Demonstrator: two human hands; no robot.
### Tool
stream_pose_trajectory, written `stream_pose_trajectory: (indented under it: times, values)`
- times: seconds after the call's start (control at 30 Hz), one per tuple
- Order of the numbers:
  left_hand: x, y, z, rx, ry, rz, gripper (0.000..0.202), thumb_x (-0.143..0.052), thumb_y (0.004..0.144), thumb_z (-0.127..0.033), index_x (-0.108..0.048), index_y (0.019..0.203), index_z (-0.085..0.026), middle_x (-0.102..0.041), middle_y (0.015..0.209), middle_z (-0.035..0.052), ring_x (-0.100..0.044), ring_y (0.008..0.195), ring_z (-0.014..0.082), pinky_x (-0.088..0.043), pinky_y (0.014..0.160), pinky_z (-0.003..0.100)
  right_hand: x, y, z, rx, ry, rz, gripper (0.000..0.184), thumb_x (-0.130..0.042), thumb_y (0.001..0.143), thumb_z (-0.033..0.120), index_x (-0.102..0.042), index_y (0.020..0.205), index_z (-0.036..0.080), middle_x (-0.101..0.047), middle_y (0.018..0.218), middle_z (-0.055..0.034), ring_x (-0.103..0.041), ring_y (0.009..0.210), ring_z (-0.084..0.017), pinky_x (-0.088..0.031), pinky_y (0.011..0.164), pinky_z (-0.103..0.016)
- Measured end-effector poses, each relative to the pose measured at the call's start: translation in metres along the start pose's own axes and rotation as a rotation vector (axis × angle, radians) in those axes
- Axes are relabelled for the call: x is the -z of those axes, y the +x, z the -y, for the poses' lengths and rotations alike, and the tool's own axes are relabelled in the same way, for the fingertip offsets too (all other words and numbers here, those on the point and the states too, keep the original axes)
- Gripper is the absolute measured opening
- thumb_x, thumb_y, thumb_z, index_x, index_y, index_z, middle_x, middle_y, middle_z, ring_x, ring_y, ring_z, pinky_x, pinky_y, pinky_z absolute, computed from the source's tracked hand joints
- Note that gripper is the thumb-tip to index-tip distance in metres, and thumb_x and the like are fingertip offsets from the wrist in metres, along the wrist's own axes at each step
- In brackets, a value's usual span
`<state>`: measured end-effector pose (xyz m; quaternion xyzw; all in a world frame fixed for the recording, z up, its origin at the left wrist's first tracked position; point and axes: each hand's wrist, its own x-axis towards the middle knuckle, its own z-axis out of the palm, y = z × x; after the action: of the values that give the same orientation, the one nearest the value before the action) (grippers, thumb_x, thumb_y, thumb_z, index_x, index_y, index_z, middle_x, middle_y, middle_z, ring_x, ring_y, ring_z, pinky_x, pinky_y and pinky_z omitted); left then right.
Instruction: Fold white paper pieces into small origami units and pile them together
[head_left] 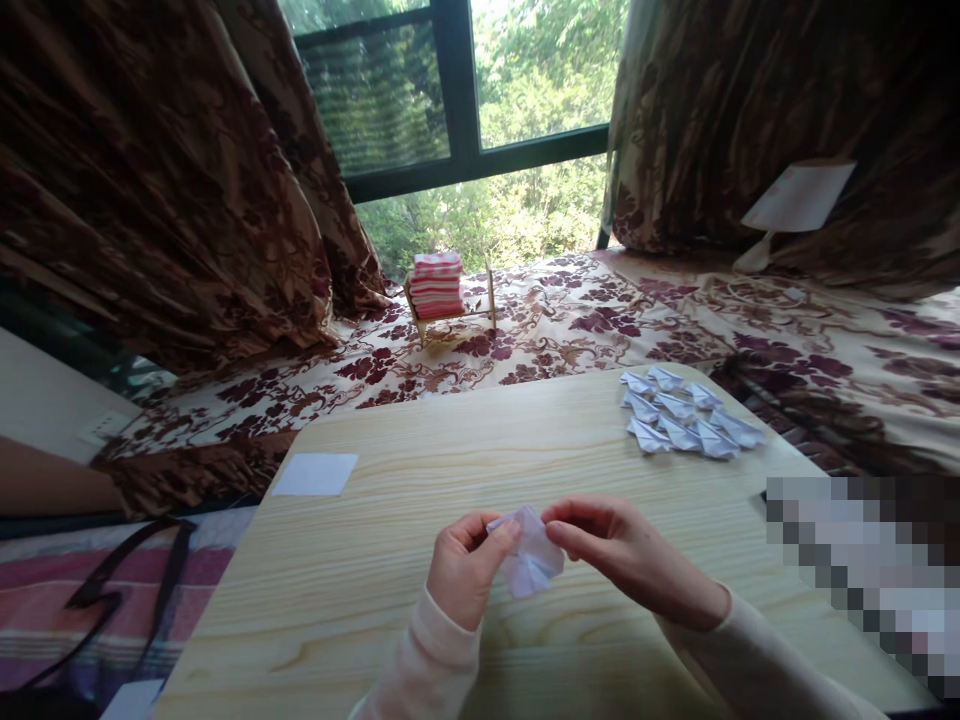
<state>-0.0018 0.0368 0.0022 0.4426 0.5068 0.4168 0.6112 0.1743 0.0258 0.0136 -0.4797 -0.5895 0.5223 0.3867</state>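
A partly folded piece of white paper (534, 562) is held above the wooden table, its surface creased. My left hand (466, 562) grips its left side, thumb on top. At the paper's upper right edge, the fingertips of my right hand (626, 550) close in a pinch. On the far right part of the table sit several folded white paper pieces (679, 412), set close together in rows. A flat white sheet of paper (315, 474) lies near the table's left edge.
The light wooden table (390, 520) has rounded corners. Behind it, a floral-covered ledge (555, 335) carries a small rack (491, 295) with folded striped cloths (437, 287) and a white lamp (799, 197). A dark strap (169, 590) lies at left. A blurred patch covers the lower right.
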Motion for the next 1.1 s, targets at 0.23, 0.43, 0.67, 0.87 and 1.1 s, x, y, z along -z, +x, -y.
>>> stream_pose_trajectory:
  times: [0.23, 0.43, 0.67, 0.87, 1.1]
  values:
    - [-0.002, 0.000, -0.005, -0.051, 0.094, 0.065, 0.021, -0.068, 0.068, -0.033, -0.074, 0.069, -0.013, -0.066, 0.060, 0.0031, -0.055, 0.057, 0.0143, -0.044, 0.055, 0.024, -0.004, 0.003, -0.004, 0.073, -0.103, -0.145, 0.024, -0.060, 0.081, 0.038, -0.069, 0.086, 0.017, -0.062, 0.063, -0.0014, -0.050, 0.054, -0.012, -0.039, 0.047, -0.023]
    - [0.001, -0.008, -0.015, -0.294, 0.242, -0.091, 0.011, -0.069, 0.067, -0.024, -0.074, 0.075, -0.018, -0.063, 0.076, 0.0032, -0.055, 0.075, 0.0172, -0.043, 0.069, 0.025, -0.008, 0.002, 0.006, 0.246, -0.226, -0.283, 0.012, -0.059, 0.082, 0.025, -0.067, 0.077, 0.019, -0.062, 0.070, -0.0022, -0.050, 0.057, -0.012, -0.040, 0.050, -0.024]
    - [-0.010, -0.017, -0.010, 0.055, -0.268, -0.053, 0.046, -0.062, 0.071, -0.057, -0.072, 0.062, -0.013, -0.059, 0.058, 0.0032, -0.049, 0.058, 0.0122, -0.038, 0.055, 0.024, -0.010, -0.005, 0.013, 0.851, -0.730, -0.415, 0.028, -0.056, 0.081, 0.003, -0.064, 0.100, 0.023, -0.064, 0.090, -0.0064, -0.056, 0.075, -0.016, -0.046, 0.065, -0.029]
    - [-0.016, -0.008, -0.001, 0.116, -0.357, -0.099, 0.037, -0.079, 0.056, -0.047, -0.070, 0.055, -0.011, -0.059, 0.051, 0.0021, -0.050, 0.054, 0.0108, -0.041, 0.056, 0.023, -0.020, -0.008, 0.007, 0.943, -0.831, -0.444, 0.022, -0.058, 0.080, 0.002, -0.065, 0.093, 0.017, -0.061, 0.093, -0.0093, -0.056, 0.081, -0.017, -0.046, 0.069, -0.030]
    - [-0.011, -0.007, 0.001, -0.009, -0.209, -0.071, 0.039, -0.070, 0.066, -0.049, -0.070, 0.058, -0.011, -0.063, 0.055, 0.0043, -0.053, 0.056, 0.0147, -0.043, 0.060, 0.028, -0.024, -0.013, 0.006, 0.927, -0.826, -0.410, 0.023, -0.055, 0.082, 0.001, -0.062, 0.098, 0.016, -0.058, 0.081, -0.0060, -0.051, 0.070, -0.015, -0.041, 0.063, -0.029]
